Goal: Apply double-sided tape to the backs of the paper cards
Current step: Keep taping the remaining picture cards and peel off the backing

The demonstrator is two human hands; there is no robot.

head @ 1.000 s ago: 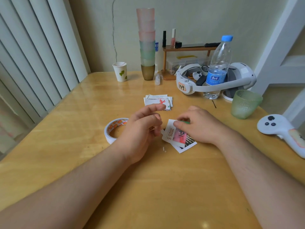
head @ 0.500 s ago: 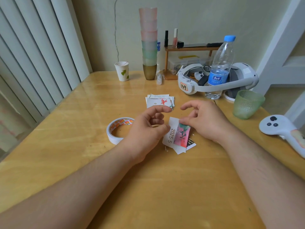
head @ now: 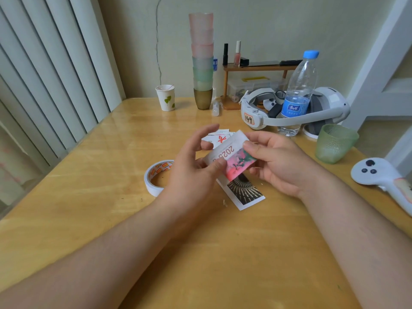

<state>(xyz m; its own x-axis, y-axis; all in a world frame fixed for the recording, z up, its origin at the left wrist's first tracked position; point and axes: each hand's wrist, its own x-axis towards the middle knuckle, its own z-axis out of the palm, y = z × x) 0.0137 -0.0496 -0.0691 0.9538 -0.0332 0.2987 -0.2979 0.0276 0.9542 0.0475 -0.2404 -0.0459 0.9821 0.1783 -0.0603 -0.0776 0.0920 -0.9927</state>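
Both hands hold one paper card (head: 231,157) above the middle of the surface (head: 93,197), its printed face up. The left hand (head: 194,172) pinches the card's near-left corner under its thumb; the right hand (head: 276,161) pinches the far-right edge. A second card (head: 245,194) lies flat on the surface just below them. The tape roll (head: 156,177) rests left of the hands, and a small card pile (head: 219,136) sits beyond them.

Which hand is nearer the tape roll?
Left. The left hand overlaps the tape roll's right edge; the right hand is farther right, beyond the held card.
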